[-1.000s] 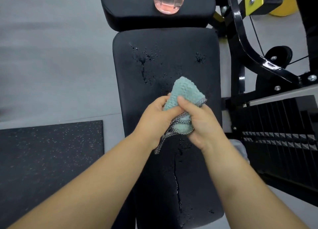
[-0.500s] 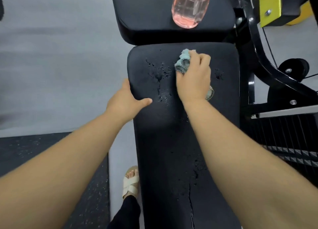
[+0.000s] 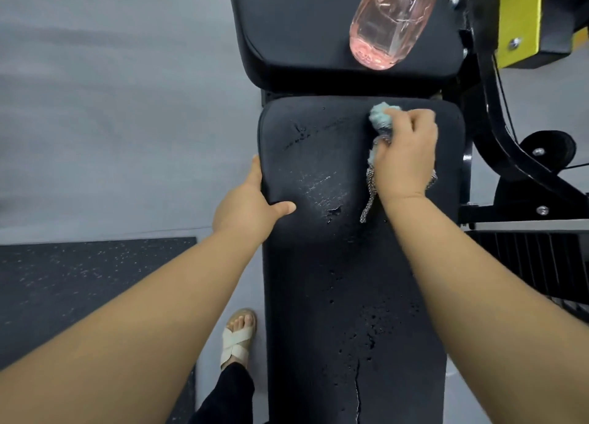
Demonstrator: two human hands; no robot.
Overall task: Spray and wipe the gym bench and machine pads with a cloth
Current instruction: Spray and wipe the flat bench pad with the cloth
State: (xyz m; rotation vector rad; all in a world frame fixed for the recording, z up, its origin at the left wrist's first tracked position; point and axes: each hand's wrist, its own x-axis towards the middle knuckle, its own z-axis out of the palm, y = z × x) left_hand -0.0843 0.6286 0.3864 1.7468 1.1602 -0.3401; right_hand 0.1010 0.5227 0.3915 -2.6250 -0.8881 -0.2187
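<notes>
The long black bench pad [image 3: 347, 264] runs up the middle of the view, wet with droplets and smeared streaks. My right hand [image 3: 406, 155] grips a bunched teal cloth [image 3: 381, 120] and presses it on the pad's far right corner; a checked edge of the cloth hangs below the wrist. My left hand [image 3: 251, 203] holds the pad's left edge, thumb on top, fingers hidden under the rim. Beyond it, a pink spray bottle [image 3: 389, 24] lies on the second black pad [image 3: 302, 31].
A black machine frame [image 3: 510, 130] with a yellow plate [image 3: 519, 18] stands to the right, a weight stack [image 3: 541, 264] below it. Grey floor [image 3: 111, 120] lies left, with a black speckled mat [image 3: 79, 283]. My sandalled foot [image 3: 237, 337] stands beside the bench.
My right hand has wiped the cloth rightward across the top of the pad, smearing the droplets there. The left hand stays on the pad's left edge. The view has moved closer.
</notes>
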